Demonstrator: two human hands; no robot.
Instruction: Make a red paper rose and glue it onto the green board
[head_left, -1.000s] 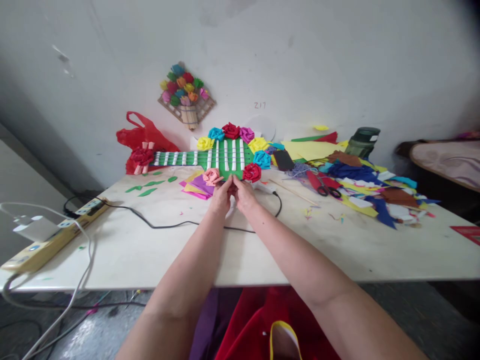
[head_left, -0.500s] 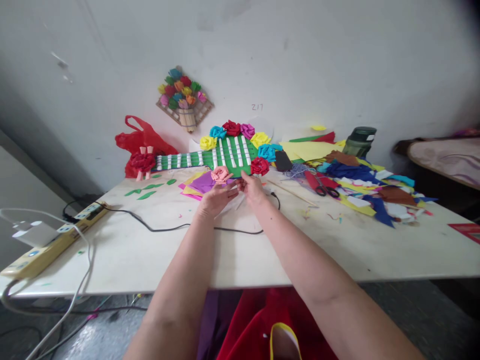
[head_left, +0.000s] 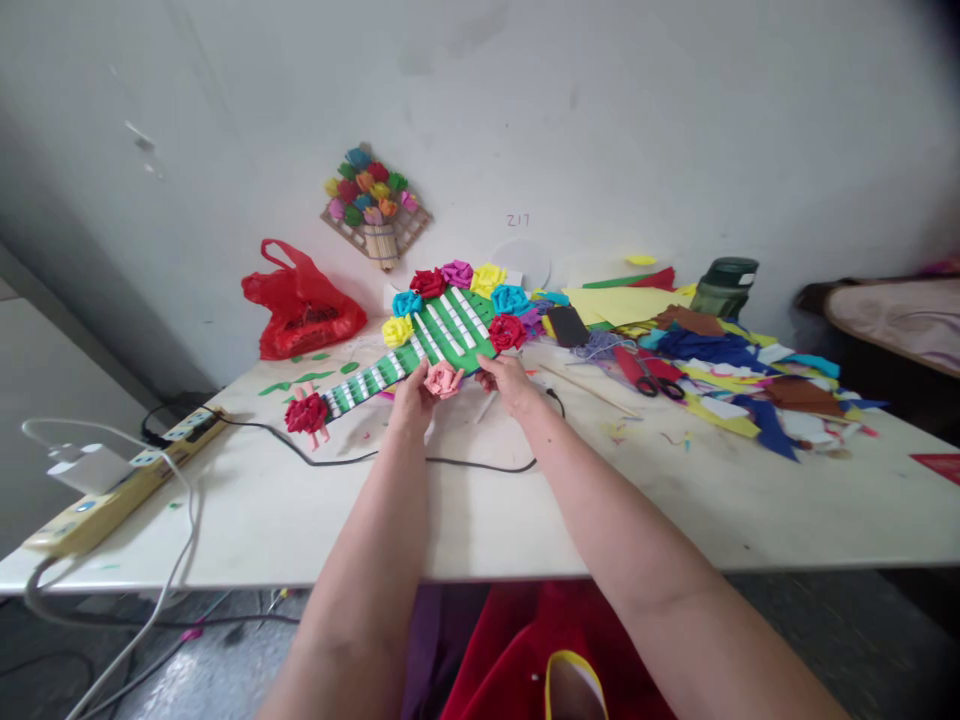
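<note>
A green guitar-shaped craft with white strips tilts over the table, its neck pointing down to the left. Paper roses in several colours ring its body, and a red rose sits at the neck's end. My left hand grips the lower edge where neck meets body, beside a pink rose. Along the lower right edge my right hand holds the body, its thumb on the front, below another red rose. Fingers behind the craft are partly hidden.
A red plastic bag stands at the back left, with green paper leaves before it. A power strip and black cable lie left. Right are scissors, a stick, paper scraps and a dark green bottle.
The guitar craft has turned, its neck end swinging down and toward me, away from the red bag. Both hands have closed on its lower edge, and the left has shifted slightly left.
</note>
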